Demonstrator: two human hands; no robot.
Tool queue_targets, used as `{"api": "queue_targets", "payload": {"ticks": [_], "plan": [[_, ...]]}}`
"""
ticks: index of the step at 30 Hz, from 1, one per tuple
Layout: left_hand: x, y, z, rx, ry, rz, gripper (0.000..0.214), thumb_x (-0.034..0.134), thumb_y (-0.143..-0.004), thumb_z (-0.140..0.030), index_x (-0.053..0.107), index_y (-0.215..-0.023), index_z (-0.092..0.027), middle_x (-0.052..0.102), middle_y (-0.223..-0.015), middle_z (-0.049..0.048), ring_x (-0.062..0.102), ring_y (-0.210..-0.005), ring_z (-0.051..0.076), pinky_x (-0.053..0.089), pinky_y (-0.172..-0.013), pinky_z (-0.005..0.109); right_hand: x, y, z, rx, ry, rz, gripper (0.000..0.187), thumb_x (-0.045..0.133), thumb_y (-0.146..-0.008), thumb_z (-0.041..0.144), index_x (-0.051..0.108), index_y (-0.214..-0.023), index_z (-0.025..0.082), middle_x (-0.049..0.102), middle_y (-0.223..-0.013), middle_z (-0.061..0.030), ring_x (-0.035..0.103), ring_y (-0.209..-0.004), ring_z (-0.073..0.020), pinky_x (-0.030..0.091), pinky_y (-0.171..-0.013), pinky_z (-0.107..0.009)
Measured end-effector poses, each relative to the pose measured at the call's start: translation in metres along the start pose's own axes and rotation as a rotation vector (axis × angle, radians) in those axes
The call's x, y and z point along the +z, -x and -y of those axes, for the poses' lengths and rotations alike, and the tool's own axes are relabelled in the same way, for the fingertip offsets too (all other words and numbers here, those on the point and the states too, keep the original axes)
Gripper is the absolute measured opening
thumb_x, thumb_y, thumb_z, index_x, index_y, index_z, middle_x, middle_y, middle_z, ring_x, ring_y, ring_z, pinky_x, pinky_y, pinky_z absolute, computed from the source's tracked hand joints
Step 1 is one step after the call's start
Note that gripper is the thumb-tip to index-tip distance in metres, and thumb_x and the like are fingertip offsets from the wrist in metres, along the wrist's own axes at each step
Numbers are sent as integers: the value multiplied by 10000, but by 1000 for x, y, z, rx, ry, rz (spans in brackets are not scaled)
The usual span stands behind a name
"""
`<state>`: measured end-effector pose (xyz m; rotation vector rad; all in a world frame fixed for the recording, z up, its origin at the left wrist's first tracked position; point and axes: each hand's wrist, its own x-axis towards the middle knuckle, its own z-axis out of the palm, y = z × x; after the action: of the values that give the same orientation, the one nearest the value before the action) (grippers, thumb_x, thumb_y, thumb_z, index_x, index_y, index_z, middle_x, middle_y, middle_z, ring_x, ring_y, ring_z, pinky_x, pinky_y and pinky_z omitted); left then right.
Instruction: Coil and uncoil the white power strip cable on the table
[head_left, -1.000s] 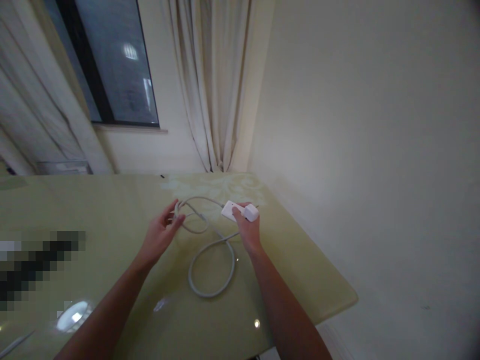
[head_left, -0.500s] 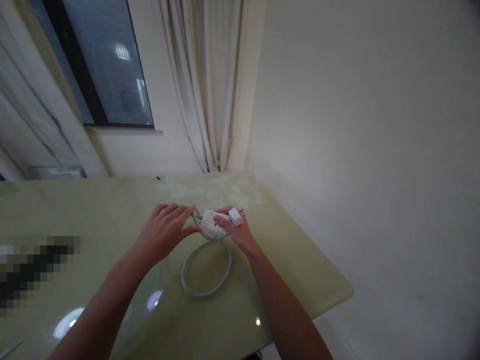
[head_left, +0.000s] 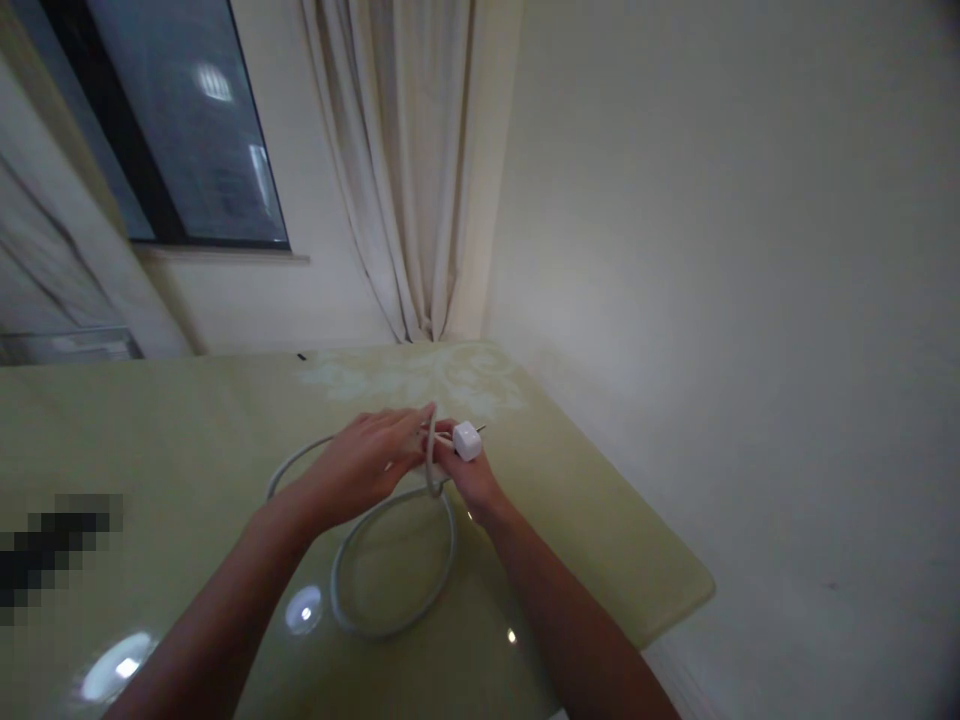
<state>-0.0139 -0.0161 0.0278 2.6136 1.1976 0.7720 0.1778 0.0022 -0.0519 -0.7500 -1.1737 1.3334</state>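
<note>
Above the table, my right hand [head_left: 476, 485] is closed round a small white power strip [head_left: 444, 444], mostly hidden by my fingers. A white cube-shaped plug [head_left: 466, 441] sticks out over that hand by the thumb. My left hand [head_left: 382, 448] is right against it, its fingers closed on the grey-white power cord [head_left: 431, 450], which bends upright over the strip between both hands. Part of the cord lies in a large loop [head_left: 334, 585] on the table below the hands, and another stretch curves out behind my left wrist.
The pale green glossy table [head_left: 600, 530] ends in a rounded corner at right, beside a plain wall [head_left: 712, 300]. A small dark object [head_left: 301, 357] lies at the far edge. A blurred-out dark item [head_left: 60, 545] is at left. Curtains [head_left: 405, 180] and a window stand behind.
My left hand has moved right, up against the power strip, carrying the cord over it. The loop on the table has grown wider, and the view has shifted slightly right.
</note>
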Motion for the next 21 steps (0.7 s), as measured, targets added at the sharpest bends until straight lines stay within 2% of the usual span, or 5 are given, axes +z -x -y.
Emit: {"api": "queue_targets", "payload": {"ticks": [5,9,14,17,21], "plan": [[-8,4,-9,-146,-107,97,745,622,-974,-524,479,-1634,-210,646,-1535,165,639,-1376,355,492,-1128,488,-1,-1,2,69,-42,-105,442,839,-789,586,792,-1004,202,743,-799,-18,600,-642,-122,390,-561,-218],[-19,9,-6,-227,-272,149,914,733,-850,-651,539,-1599,-165,738,-1360,218,685,-1242,424,503,-1043,522,-5,-5,4,73,-124,-182,492,813,-789,644,787,-969,187,802,-906,-76,681,-715,-143,414,-565,-215],[-29,20,17,-363,-436,188,712,596,-839,-835,864,-1050,-210,799,-1042,223,701,-1088,471,462,-977,585,-20,-14,11,62,-283,-362,411,828,-787,563,767,-884,168,746,-735,-23,605,-590,-93,399,-511,-186],[-34,21,32,-442,-452,200,680,566,-838,-838,791,-641,-227,756,-811,213,709,-922,455,456,-915,576,-33,-18,21,5,-427,-391,285,804,-819,436,760,-846,155,686,-647,13,520,-515,-60,387,-492,-168],[-48,17,37,-439,-351,58,635,596,-809,-800,693,-509,-250,688,-706,146,653,-730,346,457,-817,481,-48,-19,39,-87,-640,-437,181,732,-863,342,748,-854,162,662,-642,21,528,-529,-62,420,-515,-165]]}}
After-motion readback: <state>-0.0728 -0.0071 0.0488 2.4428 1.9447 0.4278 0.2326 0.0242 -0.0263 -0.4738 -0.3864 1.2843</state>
